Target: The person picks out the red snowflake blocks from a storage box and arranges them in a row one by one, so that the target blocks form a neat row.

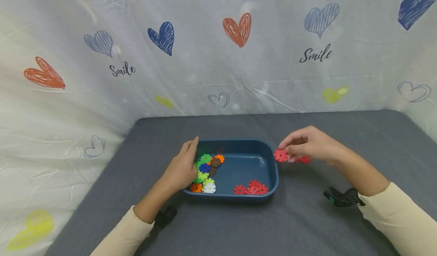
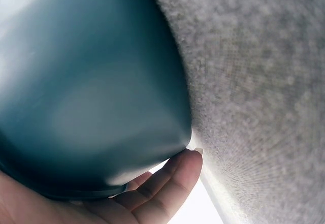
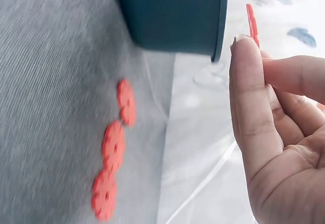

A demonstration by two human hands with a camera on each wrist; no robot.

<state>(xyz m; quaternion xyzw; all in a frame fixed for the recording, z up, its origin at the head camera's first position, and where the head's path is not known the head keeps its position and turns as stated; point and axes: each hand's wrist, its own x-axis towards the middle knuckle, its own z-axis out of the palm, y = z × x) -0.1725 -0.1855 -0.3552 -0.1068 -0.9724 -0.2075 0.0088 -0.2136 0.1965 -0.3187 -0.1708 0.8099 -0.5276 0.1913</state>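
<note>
My left hand [image 1: 181,168] grips the left end of a blue plastic basin [image 1: 239,168], thumb over the rim and fingers along the outer wall, as the left wrist view shows. Just past the basin's right rim, my right hand [image 1: 308,144] pinches a red notched plastic disc [image 1: 280,155] between thumb and fingertips. In the right wrist view this disc [image 3: 252,25] appears edge-on. Three more red discs [image 3: 112,147] lie in a row on the cloth below that hand, partly hidden by it in the head view.
Inside the basin, several red discs [image 1: 253,188] sit at the near right corner. A mixed group of green, orange, brown, blue and white discs [image 1: 205,168] fills its left side. Grey cloth [image 1: 232,225] covers the table, with a heart-printed curtain [image 1: 205,58] behind.
</note>
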